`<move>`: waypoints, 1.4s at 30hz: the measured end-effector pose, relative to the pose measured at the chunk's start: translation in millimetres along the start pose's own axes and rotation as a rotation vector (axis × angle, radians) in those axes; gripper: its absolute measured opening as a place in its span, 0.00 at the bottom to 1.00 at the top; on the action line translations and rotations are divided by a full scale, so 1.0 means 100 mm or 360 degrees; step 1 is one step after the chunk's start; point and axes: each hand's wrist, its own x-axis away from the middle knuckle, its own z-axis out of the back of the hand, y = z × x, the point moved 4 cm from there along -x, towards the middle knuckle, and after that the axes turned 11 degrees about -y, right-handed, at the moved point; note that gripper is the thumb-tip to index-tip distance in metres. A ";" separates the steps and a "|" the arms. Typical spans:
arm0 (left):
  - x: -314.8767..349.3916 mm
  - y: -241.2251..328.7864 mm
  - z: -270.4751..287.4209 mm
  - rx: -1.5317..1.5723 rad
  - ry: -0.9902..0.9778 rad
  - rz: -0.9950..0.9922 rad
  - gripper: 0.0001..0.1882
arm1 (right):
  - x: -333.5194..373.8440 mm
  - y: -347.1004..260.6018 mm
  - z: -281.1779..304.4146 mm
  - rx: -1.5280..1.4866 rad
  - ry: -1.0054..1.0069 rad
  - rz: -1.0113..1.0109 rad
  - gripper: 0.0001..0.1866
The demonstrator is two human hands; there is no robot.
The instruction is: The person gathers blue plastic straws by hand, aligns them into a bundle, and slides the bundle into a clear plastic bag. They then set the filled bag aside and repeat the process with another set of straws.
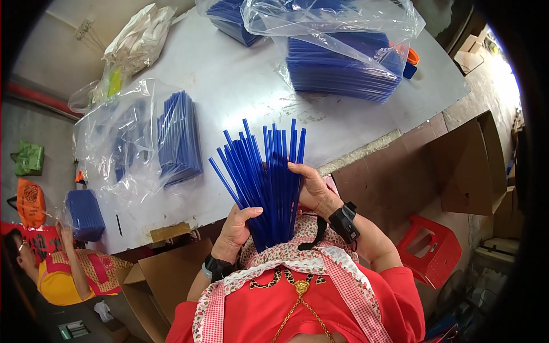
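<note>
Blue tubes [273, 191] are pinched in both hands [235, 231] [314, 191]; dark print [31, 195] marks an orange bag [35, 218].

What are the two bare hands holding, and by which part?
A loose bundle of long, thin, blue, plastic-looking tubes: the left hand grips its left side near the lower ends, the right hand its right side, higher up.
</note>
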 end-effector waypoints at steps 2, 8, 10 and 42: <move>0.01 0.00 -0.01 -0.0039 0.0036 -0.0010 0.26 | 0.01 0.00 -0.03 0.0004 -0.0023 0.0002 0.28; 0.02 -0.03 0.01 -0.0022 0.0031 -0.0003 0.24 | 0.02 0.02 0.00 0.0004 -0.0076 0.0013 0.30; 0.02 -0.04 0.02 -0.0026 0.0039 0.0013 0.23 | 0.03 0.02 0.02 0.0001 -0.0075 0.0018 0.30; 0.13 0.04 -0.46 0.0085 -0.0731 0.1069 0.38 | 1.13 -0.38 -1.32 0.4294 -0.0237 0.1105 0.29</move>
